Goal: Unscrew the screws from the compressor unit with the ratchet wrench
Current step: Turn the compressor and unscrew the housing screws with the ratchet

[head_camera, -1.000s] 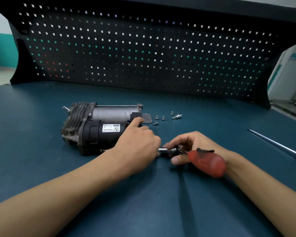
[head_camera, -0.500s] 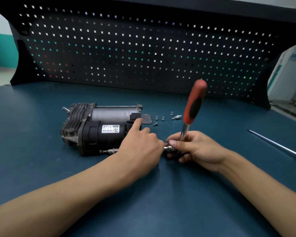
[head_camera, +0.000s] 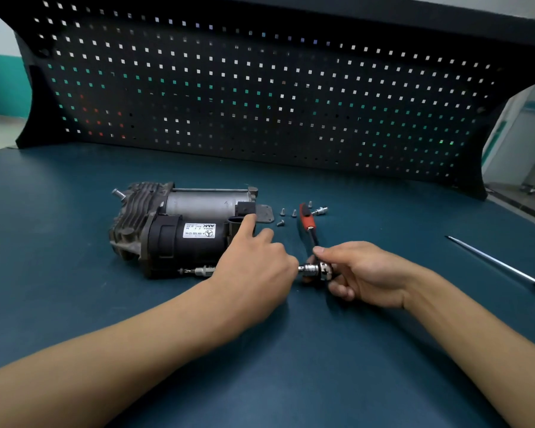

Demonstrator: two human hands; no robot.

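Observation:
The compressor unit (head_camera: 179,230), grey finned metal with a black motor and a white label, lies on the blue bench. A ratchet wrench (head_camera: 317,268) with a red and black handle (head_camera: 305,219) points away from me. Its chrome extension (head_camera: 198,270) runs left to the unit's lower front edge. My right hand (head_camera: 368,273) grips the wrench head. My left hand (head_camera: 254,267) is closed around the extension's middle, its forefinger touching the unit's black connector (head_camera: 244,208). The screw under the bit is too small to make out.
Several loose screws (head_camera: 288,215) and a small metal fitting (head_camera: 319,210) lie just right of the unit. A long screwdriver (head_camera: 494,263) rests at the right. A black pegboard (head_camera: 260,88) stands along the back of the bench (head_camera: 74,304).
The wrench handle swung from lying toward me, up through vertical, and now leans away toward the loose screws. My left hand stayed on the extension.

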